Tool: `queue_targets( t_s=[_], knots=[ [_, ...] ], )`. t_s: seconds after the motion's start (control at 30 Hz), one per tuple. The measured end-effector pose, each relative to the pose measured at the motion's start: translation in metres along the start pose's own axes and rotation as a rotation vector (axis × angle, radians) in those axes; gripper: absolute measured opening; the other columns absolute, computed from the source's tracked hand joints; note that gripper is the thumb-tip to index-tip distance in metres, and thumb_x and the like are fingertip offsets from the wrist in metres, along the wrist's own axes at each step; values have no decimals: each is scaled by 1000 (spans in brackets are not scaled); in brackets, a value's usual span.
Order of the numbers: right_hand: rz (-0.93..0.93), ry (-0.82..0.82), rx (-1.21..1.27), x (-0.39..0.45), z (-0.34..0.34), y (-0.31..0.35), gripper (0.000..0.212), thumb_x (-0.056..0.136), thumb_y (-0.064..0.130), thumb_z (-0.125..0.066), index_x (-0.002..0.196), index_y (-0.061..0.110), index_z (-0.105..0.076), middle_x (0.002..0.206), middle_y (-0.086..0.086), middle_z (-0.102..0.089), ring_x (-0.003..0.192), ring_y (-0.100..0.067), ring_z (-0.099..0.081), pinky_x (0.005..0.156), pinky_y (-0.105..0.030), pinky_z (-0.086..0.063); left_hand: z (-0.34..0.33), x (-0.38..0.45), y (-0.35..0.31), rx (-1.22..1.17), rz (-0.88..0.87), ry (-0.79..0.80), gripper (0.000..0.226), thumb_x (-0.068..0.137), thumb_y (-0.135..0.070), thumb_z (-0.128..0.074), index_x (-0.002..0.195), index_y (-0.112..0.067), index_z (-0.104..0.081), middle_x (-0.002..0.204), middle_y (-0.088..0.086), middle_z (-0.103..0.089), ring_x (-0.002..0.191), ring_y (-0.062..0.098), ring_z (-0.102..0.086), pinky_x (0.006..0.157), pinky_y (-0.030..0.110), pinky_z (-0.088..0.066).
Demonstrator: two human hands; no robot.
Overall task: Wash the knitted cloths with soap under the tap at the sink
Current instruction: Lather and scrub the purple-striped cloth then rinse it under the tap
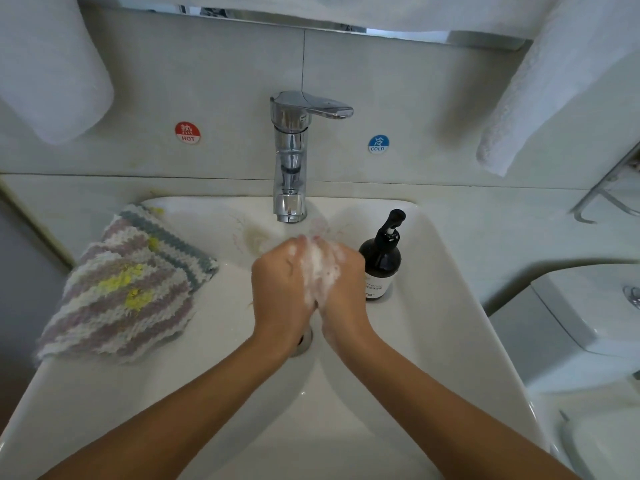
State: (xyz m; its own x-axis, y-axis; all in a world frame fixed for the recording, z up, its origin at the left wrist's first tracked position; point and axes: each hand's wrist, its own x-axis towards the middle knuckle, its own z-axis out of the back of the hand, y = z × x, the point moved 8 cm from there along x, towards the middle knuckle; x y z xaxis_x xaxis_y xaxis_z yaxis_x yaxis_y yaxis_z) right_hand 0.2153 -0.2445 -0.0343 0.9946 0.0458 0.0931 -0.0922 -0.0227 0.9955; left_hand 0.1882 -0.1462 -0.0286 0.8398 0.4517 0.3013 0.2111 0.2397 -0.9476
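Note:
My left hand (280, 285) and my right hand (341, 282) are pressed together over the basin, just below the chrome tap (290, 157). Their fingers are curled against each other. White soap foam (320, 268) covers the fingers and the gap between the palms; I see no cloth between them. Knitted cloths (128, 289), striped in white, mauve and grey with yellow patches, lie stacked on the sink's left rim, apart from both hands. A dark soap pump bottle (380, 261) stands on the right rim, next to my right hand. I cannot make out a water stream.
The white sink (433, 323) has its drain (306, 337) partly hidden under my wrists. White towels (540, 91) hang at the upper right and upper left. Hot and cold stickers flank the tap. A toilet tank (571, 306) stands to the right.

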Motion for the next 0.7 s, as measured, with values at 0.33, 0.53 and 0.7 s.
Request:
queue_targets(
  t_s=[0.33,0.53,0.7],
  knots=[
    [78,-6,-135,2,-10,7,41,90,12,-47,52,23,-36,48,12,-33,51,-13,-34,48,-31,-30,7,4,3,-2,54,-46,49,102,-16,-45,53,-15,-40,46,-8,-40,45,7,-37,48,28,-32],
    [-18,11,-272,18,-2,-4,41,92,5,-49,58,21,-34,52,8,-31,44,-3,-30,46,-22,-30,-2,-17,-7,-35,2,-12,48,98,-28,-43,59,0,-42,51,3,-41,50,14,-40,48,35,-35],
    [106,90,-292,-12,-16,-7,37,92,5,-48,57,17,-44,59,0,-42,63,-17,-43,56,-38,-37,15,13,13,-28,113,-111,52,99,-8,-45,51,-19,-28,42,-11,-31,44,4,-27,50,28,-24]
  ],
)
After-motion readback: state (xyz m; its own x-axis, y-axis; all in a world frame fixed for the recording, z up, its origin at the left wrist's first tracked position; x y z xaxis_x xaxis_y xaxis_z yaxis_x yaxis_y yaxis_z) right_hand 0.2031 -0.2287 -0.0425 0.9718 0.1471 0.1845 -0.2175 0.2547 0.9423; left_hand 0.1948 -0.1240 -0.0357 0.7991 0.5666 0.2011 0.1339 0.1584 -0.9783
